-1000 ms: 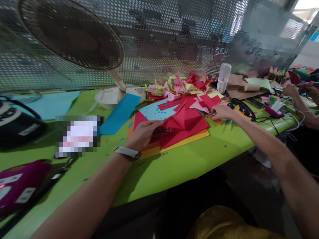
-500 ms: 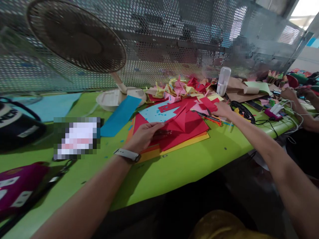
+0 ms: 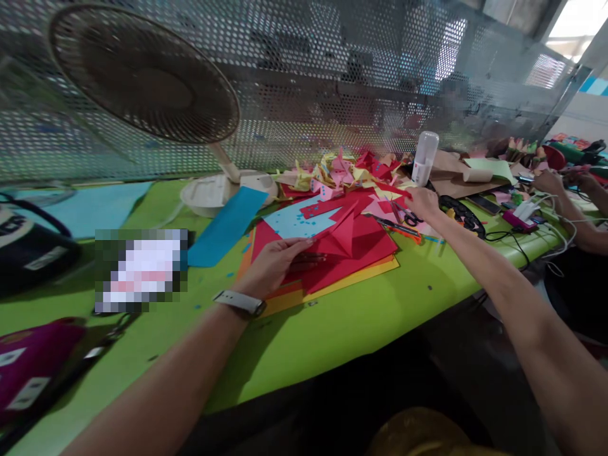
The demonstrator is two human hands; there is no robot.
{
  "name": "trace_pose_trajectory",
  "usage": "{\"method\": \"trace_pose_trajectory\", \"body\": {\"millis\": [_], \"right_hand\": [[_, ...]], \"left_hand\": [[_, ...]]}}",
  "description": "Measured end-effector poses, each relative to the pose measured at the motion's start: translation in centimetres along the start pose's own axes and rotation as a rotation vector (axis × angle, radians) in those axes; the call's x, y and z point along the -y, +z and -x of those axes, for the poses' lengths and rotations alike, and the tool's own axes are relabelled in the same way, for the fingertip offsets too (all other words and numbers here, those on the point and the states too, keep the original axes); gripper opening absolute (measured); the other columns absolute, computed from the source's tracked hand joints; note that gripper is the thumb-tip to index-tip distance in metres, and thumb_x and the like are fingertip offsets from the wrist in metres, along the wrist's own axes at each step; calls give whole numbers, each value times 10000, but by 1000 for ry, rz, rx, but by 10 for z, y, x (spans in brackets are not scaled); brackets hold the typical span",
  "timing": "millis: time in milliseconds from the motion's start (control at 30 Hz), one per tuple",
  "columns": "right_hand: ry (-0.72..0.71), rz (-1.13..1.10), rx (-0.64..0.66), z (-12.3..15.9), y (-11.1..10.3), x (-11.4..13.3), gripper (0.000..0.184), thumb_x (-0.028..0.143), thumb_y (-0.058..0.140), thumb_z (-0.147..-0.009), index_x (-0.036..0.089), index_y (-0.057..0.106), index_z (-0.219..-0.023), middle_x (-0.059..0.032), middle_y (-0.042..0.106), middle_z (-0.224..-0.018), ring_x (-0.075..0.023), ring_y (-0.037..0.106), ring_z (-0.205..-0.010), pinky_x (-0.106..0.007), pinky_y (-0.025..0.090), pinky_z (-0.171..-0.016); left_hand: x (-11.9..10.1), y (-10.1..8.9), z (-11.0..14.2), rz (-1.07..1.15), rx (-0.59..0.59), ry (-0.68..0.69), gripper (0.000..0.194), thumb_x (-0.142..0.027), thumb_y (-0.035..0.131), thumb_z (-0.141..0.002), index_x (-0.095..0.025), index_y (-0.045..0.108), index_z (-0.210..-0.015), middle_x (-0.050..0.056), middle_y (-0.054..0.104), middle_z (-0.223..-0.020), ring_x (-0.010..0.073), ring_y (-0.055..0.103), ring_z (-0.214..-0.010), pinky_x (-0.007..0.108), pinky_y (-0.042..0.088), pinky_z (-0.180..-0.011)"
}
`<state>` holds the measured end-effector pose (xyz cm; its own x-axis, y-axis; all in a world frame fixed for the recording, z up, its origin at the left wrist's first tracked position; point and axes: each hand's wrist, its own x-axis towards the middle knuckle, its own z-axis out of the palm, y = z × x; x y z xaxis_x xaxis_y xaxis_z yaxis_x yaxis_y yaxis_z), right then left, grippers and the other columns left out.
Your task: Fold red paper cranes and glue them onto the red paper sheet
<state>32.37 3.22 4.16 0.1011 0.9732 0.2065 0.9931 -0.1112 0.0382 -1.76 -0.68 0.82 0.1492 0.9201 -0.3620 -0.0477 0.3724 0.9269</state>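
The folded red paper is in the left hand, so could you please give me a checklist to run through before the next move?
1. Left hand grips the folded red paper: ok, pinched at its near-left end.
2. Right hand has a firm hold: cannot tell, its fingertips are partly hidden beside a red paper piece.
3. Scissors in sight: ok, they lie close to the right hand.
4. Blade of the black-and-orange tool covered: cannot tell, too small to see.
5. Light blue sheet free of scraps: not ok, small blue bits dot it.
6. Clear bottle upright: ok.
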Motion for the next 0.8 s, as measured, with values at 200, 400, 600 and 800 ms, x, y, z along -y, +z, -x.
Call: {"method": "trace_pose_trajectory", "body": {"millis": [200,400,600,800], "right_hand": [[-46,5,178,1,-2,-9,405,437,550,-867,171,725,-1118,-122,743,-1143,-256,687,-1026,-276,492,-760],[41,77,318,2,3,-13,449,418,712,-707,131,743,-1051,-191,747,-1091,-317,695,-1033,-324,528,-783],[87,113,385,-2,-10,-8,382,309,778,-662,124,757,-996,-194,760,-1030,-323,709,-986,-357,546,-797],[145,164,288,-2,-46,-24,415,242,809,-648,134,746,-1043,-187,754,-1051,-340,693,-1053,-378,545,-842]], "left_hand": [[-1,2,1,-3,7,-4,71,-150,645,-853,-158,715,-847,49,746,-635,166,735,-606,212,583,-571],[0,-1,-1,-21,21,-3,60,-182,686,-833,-160,714,-882,50,760,-675,182,746,-655,241,589,-631],[3,-3,-2,-24,56,2,108,-215,705,-828,-157,711,-920,47,770,-712,178,738,-637,243,575,-604],[2,-3,-3,7,79,35,123,-218,746,-777,-150,709,-871,62,761,-708,195,750,-664,261,600,-641]]}}
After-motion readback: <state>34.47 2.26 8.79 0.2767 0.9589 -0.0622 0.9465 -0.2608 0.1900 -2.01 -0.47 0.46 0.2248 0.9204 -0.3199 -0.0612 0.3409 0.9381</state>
